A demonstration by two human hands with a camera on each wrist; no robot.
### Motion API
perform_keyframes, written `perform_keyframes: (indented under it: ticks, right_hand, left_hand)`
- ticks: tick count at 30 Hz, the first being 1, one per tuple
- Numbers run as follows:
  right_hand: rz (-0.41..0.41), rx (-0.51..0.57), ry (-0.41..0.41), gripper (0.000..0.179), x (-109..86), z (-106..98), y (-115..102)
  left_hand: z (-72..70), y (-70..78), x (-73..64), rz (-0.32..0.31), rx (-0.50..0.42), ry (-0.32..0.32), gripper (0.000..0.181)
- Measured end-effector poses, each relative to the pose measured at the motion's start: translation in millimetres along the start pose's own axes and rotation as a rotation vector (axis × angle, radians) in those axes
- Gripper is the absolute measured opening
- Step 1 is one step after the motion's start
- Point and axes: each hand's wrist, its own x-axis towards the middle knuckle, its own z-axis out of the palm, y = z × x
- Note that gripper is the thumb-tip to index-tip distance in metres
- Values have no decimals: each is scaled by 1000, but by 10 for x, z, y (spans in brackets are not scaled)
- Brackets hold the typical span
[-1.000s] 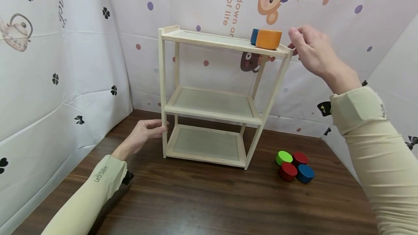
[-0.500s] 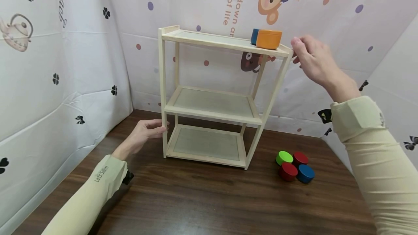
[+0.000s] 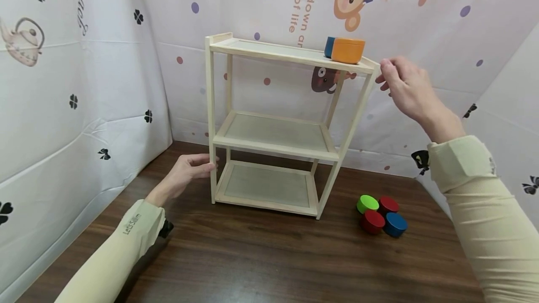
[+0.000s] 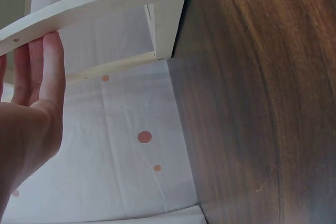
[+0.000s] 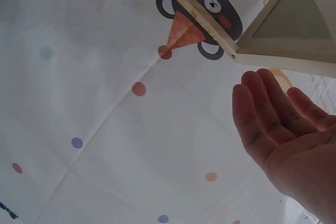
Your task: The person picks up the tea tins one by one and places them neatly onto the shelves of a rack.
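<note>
A three-tier pale wooden shelf rack [image 3: 275,154] stands upright on the table. My left hand [image 3: 185,172] holds its front left post low down, thumb in front and fingers behind; in the left wrist view the fingers [image 4: 52,72] lie against the post. My right hand [image 3: 410,88] is beside the top right corner, fingers loosely bent and holding nothing; the right wrist view shows the fingers [image 5: 257,108] just short of the frame. On the top tier, at the right end, sit an orange round block [image 3: 347,51] and a blue round block [image 3: 329,47], the blue one partly hidden behind.
Right of the rack, a cluster of short cylinders sits on the dark wooden table [image 3: 261,256]: a green one [image 3: 367,204], two red ones [image 3: 373,221], and a blue one [image 3: 395,224]. White printed cloth [image 3: 185,97] hangs behind and at both sides.
My right hand has come down and slightly right along the rack's top right corner. My left hand keeps its place on the post, and the blocks have not moved.
</note>
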Motion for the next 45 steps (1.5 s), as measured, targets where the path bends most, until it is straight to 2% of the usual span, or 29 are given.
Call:
perform_keyframes:
  ticks: [19,26,37,45]
  right_hand:
    - [20,-15,-16,57,-249,217,268]
    - [57,-26,-60,61,-339,276,352]
    - [73,-6,-85,61,-427,343,445]
    - [94,8,-134,59,-544,404,536]
  left_hand:
    - [9,18,-20,-2,-1,2,50]
    - [20,31,-29,-1,1,6,49]
    - [24,24,-27,4,-5,10,50]
    - [28,20,-21,16,-16,11,50]
